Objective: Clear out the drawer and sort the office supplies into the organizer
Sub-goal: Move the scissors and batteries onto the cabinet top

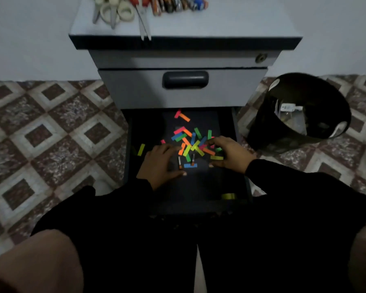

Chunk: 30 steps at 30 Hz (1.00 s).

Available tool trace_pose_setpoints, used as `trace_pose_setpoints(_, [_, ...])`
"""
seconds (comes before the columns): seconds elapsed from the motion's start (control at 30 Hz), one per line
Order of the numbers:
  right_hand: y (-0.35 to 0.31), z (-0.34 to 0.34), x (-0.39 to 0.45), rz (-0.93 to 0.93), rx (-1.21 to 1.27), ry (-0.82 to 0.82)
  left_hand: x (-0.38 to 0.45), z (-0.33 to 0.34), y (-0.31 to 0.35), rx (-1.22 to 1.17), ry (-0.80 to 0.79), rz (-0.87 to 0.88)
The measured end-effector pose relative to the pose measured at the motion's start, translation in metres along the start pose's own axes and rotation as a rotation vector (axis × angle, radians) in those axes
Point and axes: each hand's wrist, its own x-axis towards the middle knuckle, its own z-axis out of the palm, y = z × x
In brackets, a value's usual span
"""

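The bottom drawer of a grey cabinet is pulled out, its floor dark. Several bright paper strips in orange, green, yellow, blue and pink lie scattered in it, with two small batteries among them. My left hand rests on the drawer floor left of the pile, fingers spread, fingertips touching the strips. My right hand sits at the right of the pile, fingers bent over the strips, thumb low. Neither hand plainly holds anything. A yellow roll lies at the drawer's front right.
On the cabinet top lie scissors, tape rolls and a row of batteries and pens. A black bin with scraps stands right of the drawer. The closed middle drawer sits above. Patterned tile floor surrounds.
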Motion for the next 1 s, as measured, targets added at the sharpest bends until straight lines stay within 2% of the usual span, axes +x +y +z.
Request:
trace_pose_setpoints(0.27, [0.009, 0.049, 0.039, 0.06, 0.003, -0.007, 0.021, 0.034, -0.031, 0.099, -0.08, -0.158])
trace_pose_setpoints(0.4, [0.013, 0.064, 0.052, 0.107, -0.085, -0.014, 0.025, 0.048, -0.043, 0.112, -0.122, -0.211])
trace_pose_setpoints(0.6, [0.018, 0.08, 0.059, 0.219, -0.134, -0.002, 0.032, 0.06, -0.044, 0.207, -0.142, -0.224])
trace_pose_setpoints(1.0, [0.013, 0.095, 0.062, 0.226, -0.135, 0.048, 0.039, 0.068, -0.043, 0.214, -0.131, -0.229])
